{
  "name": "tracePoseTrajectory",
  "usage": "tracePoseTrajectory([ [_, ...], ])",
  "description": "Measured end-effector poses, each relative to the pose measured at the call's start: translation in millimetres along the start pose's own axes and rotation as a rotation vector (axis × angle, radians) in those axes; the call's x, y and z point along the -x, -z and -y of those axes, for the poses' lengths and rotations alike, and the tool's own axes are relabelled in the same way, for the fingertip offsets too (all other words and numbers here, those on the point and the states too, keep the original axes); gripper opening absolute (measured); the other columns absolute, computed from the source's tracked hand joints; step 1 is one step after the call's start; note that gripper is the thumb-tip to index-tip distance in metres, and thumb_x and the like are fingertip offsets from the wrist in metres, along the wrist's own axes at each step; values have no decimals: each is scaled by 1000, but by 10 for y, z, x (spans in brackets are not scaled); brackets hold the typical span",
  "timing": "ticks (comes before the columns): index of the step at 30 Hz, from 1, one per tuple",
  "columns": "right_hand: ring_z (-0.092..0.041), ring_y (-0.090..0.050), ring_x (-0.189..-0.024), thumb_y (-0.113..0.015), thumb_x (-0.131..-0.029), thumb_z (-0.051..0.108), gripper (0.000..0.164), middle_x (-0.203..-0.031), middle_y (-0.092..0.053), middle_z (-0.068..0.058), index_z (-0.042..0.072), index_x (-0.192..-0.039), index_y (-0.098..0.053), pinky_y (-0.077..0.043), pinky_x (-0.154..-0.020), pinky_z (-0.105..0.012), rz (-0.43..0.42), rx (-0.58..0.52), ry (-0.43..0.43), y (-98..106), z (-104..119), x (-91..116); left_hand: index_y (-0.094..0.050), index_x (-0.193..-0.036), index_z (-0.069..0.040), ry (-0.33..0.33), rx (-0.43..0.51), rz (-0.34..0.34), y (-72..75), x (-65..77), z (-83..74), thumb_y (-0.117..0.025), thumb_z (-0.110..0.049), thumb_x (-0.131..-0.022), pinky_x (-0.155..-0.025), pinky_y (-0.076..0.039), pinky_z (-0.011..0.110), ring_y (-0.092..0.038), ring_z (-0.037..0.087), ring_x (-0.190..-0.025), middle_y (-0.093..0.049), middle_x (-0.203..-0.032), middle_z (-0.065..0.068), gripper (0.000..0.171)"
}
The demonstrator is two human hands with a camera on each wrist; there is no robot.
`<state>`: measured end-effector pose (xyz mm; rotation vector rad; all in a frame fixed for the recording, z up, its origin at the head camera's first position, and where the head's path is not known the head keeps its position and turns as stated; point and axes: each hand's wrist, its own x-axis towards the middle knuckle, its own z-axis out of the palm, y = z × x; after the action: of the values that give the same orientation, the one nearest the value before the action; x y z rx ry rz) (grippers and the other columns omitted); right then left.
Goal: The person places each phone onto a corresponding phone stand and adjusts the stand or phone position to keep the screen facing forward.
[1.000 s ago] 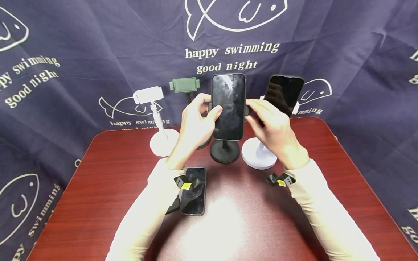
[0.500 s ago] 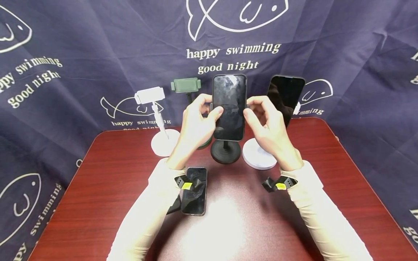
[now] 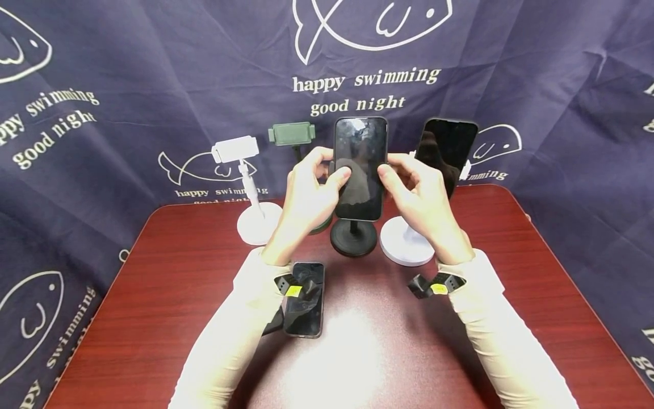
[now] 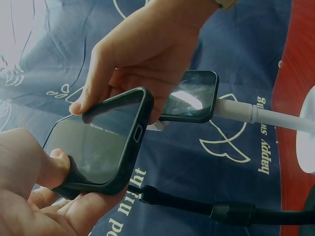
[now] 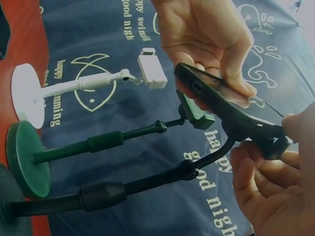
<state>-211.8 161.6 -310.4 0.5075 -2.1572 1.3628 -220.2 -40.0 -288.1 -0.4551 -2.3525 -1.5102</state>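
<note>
In the head view, a black smartphone [image 3: 360, 193] stands upright on a black phone stand [image 3: 353, 238]. My left hand [image 3: 309, 196] grips its left side, thumb on the front and fingers behind. My right hand [image 3: 426, 199] holds the opposite side, thumb at the screen's edge. From the right wrist view, the stand's black clamp [image 5: 268, 140] lies under the phone, with my right fingertips against it. The left wrist view shows the phone's screen [image 4: 93, 147] and its port end between both hands. The phone hides most of the clamp in the head view.
Just right is a white stand [image 3: 406, 244] bearing another phone [image 3: 447, 147]. A white stand [image 3: 258, 221] and a green stand [image 3: 292, 134] are on the left. One phone [image 3: 305, 304] lies on the red table [image 3: 153, 284], beside a dark object [image 3: 274, 322] partly under the left forearm.
My right thumb has come round to the phone's front edge, and the right wrist has shifted slightly left. My left hand keeps its grip; the phone stays in place on the stand.
</note>
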Motion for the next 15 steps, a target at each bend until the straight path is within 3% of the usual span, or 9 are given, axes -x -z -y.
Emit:
tracePoseTrajectory([
  [4,4,-59,-68,-70,-98,11,22,-94,-77,-13,2,-117,-76,-47,-66,-12,-3,38,26,16,7,-1,-67,-109,-11,-1,-5,-3,-4,-5,5,-75,-17,-94,-76,-50,30,-68,12,-80,-75,-78,5,18],
  [10,18,-62,-87,-72,-96,10,28,-113,-77,-13,5,-123,-75,-49,-79,-8,-31,70,63,25,18,4,-68,-110,-11,4,9,-2,-8,-7,9,-75,-15,-93,-77,-51,30,-70,12,-81,-76,-79,6,19],
  [15,20,-62,-101,-72,-96,13,29,-118,-75,-10,9,-125,-74,-49,-90,-8,-50,92,59,28,43,18,-68,-110,-11,10,26,2,-17,-11,4,-75,-14,-93,-78,-52,30,-71,12,-80,-76,-80,7,19],
])
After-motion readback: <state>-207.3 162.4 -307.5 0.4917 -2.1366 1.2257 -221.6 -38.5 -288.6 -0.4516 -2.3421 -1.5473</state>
